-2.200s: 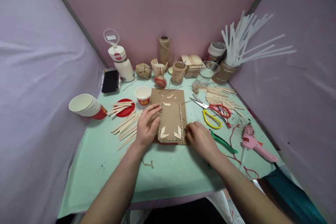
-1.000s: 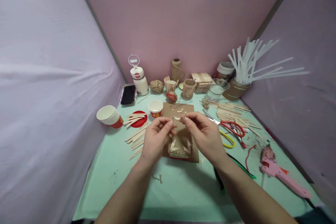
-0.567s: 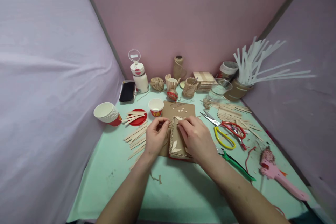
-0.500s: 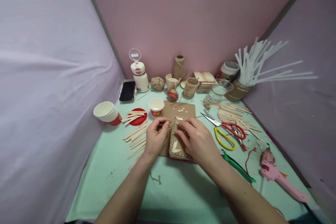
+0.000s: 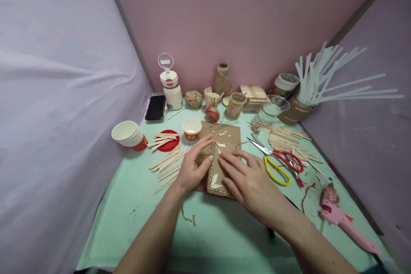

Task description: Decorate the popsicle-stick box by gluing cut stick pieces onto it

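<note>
A rectangular cardboard box (image 5: pixel 219 165) trimmed with braided twine along its edges lies on a brown cardboard sheet (image 5: pixel 231 131). Small pale wooden pieces (image 5: pixel 215 180) sit at its corners. My left hand (image 5: pixel 194 166) rests along the box's left side, fingers stretched and thumb apart. On the top surface lies my right hand (image 5: pixel 248 176), its fingers extended, with the fingertips touching near a slim wooden piece (image 5: pixel 219 150) by the upper left corner. The right part of the box is hidden under that hand. Tiny wood chips (image 5: pixel 221 134) are scattered on the sheet behind the box.
Craft sticks (image 5: pixel 167 167) lie left, near a red lid (image 5: pixel 168 141) and paper cups (image 5: pixel 129 135). Scissors (image 5: pixel 279 167) and a pink glue gun (image 5: pixel 348 227) are on the right. Twine balls (image 5: pixel 194 99), a white bottle (image 5: pixel 173 94) and a glass bowl (image 5: pixel 271 109) stand behind.
My left hand has gone from a pinch to stretched fingers against the box's side. My right hand has flattened onto the top. The camera view has shifted slightly.
</note>
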`<state>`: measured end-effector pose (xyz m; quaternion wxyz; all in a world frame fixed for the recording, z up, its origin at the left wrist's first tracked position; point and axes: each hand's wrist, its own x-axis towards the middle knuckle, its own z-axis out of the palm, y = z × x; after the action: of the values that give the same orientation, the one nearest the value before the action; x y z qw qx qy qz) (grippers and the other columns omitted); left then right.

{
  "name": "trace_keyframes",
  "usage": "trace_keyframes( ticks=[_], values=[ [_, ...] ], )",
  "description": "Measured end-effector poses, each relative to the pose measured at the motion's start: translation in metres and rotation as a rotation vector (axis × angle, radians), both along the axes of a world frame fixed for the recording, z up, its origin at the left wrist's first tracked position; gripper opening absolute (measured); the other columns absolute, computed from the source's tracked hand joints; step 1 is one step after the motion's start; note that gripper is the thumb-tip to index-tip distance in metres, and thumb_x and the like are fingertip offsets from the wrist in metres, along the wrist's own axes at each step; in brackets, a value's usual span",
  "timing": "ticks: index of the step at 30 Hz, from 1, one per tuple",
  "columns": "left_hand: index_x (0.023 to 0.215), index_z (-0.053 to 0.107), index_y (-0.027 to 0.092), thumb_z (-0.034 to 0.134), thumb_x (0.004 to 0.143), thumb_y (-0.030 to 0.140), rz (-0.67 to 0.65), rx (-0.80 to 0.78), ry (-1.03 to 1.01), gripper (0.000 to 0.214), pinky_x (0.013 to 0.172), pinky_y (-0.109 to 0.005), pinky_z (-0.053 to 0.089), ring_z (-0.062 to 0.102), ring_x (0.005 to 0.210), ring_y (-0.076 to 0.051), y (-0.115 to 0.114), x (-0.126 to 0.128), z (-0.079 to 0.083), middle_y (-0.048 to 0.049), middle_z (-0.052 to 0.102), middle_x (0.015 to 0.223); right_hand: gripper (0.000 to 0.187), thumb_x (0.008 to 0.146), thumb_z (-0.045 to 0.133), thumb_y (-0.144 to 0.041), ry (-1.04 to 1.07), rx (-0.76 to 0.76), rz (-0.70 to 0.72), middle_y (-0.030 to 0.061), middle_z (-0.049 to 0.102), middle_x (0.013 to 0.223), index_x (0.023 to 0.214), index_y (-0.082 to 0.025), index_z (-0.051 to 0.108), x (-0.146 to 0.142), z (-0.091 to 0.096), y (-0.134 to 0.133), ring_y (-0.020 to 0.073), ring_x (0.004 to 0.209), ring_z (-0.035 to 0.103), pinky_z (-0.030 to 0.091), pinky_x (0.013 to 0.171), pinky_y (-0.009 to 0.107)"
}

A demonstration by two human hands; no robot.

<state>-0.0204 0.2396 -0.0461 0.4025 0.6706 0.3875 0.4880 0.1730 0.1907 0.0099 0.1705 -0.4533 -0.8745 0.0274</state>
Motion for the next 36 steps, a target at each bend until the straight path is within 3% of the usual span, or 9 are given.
trace_keyframes(
  ticks=[6,13,19,25,36],
  values=[
    [0.137,0.053,0.022,0.058,0.092,0.028,-0.076,-0.050,0.021,0.046,0.117,-0.040,0.032,0.046,0.137,-0.023,0.000,0.001,-0.003,-0.0104,0.052,0.146,0.042,0.098,0.048,-0.030,-0.023,-0.021,-0.053,0.0109,0.059,0.138,0.134,-0.011,0.056,-0.008,0.000,0.002,0.0315,0.120,0.046,0.040,0.097,0.048],
    [0.130,0.059,0.022,0.056,0.092,0.030,-0.075,-0.039,0.020,0.039,0.116,-0.040,0.033,0.047,0.136,-0.024,0.000,0.001,-0.004,-0.0110,0.052,0.145,0.041,0.099,0.044,-0.031,-0.003,-0.052,-0.049,0.0100,0.057,0.140,0.135,-0.013,0.054,-0.008,-0.002,0.007,0.0296,0.123,0.044,0.038,0.098,0.048],
    [0.126,0.062,0.024,0.054,0.093,0.032,-0.068,0.067,0.103,0.035,0.114,-0.044,0.034,0.046,0.135,-0.026,0.000,-0.003,-0.003,-0.0123,0.049,0.146,0.041,0.100,0.041,-0.029,0.054,-0.050,-0.057,0.0104,0.056,0.141,0.136,-0.016,0.053,-0.001,0.002,0.011,0.0297,0.125,0.044,0.038,0.100,0.048],
    [0.127,0.062,0.024,0.056,0.091,0.037,-0.060,0.279,0.262,0.039,0.104,-0.043,0.042,0.051,0.122,-0.027,-0.001,-0.008,-0.001,-0.0136,0.052,0.128,0.040,0.099,0.041,-0.028,0.046,-0.072,-0.093,0.0102,0.059,0.138,0.134,-0.016,0.056,0.010,0.002,0.020,0.0310,0.122,0.044,0.038,0.100,0.051],
    [0.132,0.059,0.025,0.045,0.092,0.056,-0.055,0.416,0.485,0.053,0.108,-0.051,0.034,0.045,0.122,-0.031,0.001,-0.014,-0.003,-0.0137,0.058,0.127,0.039,0.098,0.046,-0.032,0.071,-0.090,-0.055,0.0101,0.062,0.133,0.132,-0.018,0.059,0.008,0.001,0.026,0.0295,0.119,0.047,0.042,0.098,0.050]
  ],
)
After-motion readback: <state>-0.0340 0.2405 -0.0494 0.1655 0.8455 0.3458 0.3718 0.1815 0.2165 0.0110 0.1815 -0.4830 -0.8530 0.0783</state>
